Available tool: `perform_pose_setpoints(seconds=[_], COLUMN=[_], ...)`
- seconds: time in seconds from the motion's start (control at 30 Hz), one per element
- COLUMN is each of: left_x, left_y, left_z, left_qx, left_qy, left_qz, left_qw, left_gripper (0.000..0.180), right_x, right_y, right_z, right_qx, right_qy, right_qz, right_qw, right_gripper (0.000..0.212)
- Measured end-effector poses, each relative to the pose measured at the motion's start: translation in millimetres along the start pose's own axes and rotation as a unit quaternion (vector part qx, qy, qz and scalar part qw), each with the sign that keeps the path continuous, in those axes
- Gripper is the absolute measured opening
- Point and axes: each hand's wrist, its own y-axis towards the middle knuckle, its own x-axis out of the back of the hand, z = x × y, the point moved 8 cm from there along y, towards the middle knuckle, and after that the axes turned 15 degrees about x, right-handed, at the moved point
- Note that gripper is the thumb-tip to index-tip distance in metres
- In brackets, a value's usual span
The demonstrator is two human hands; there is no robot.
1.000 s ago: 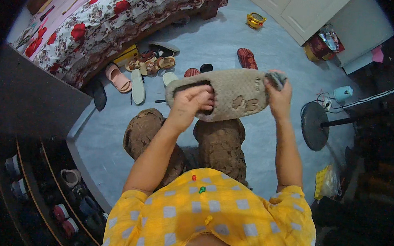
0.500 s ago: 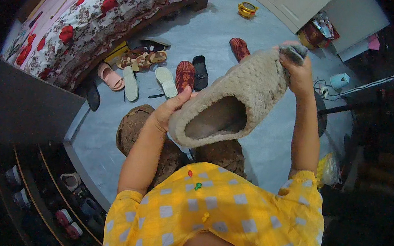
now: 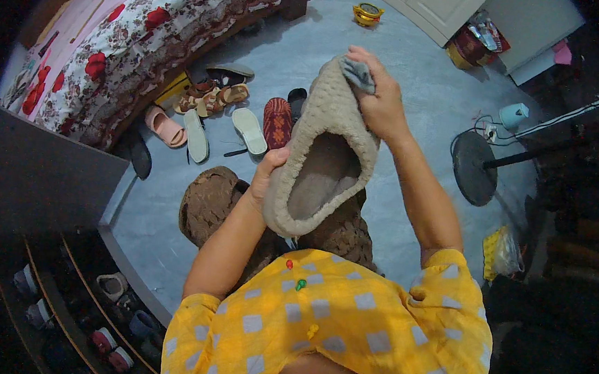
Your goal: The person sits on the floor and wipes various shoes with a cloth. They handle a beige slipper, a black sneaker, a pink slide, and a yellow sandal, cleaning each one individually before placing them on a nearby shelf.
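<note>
A fuzzy beige-grey slipper is held up over my knees, its opening facing me and its toe pointing away. My left hand grips it by the heel side, thumb on the rim and the other fingers hidden beneath. Bunched in my right hand is a grey-blue cloth, pressed to the slipper near the toe. Beyond, on the floor, lie a red patterned slipper and a pale green-white sole. The slipper partly covers a black one.
Several more shoes, among them a pink slipper, lie beside the flowered bed. A shoe rack stands at the lower left. On the right are a round black stand base and a plastic bag. A gold pot sits far off.
The slipper has turned more upright, its toe swinging left. My right hand moved left with the cloth along the slipper's toe end. My left hand keeps its grip.
</note>
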Motion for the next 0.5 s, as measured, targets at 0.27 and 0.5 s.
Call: perform_pose_setpoints(seconds=[0.27,0.5], left_x=[8.1,17.3], left_y=[-1.3,1.1], left_z=[-18.5,-37.2], left_qx=[-0.069,-0.108], left_qy=[-0.025,-0.022], left_qz=[-0.042,-0.038], left_qw=[0.996,0.993], left_gripper=[0.053,0.047], right_x=[-30.4,-39.0], right_y=[-48.6,-48.7], right_z=[66.3,127.7], right_qx=[-0.005,0.113], right_qy=[0.145,0.133], right_qz=[0.114,0.158], right_qw=[0.983,0.972], right_gripper=[0.042,0.050])
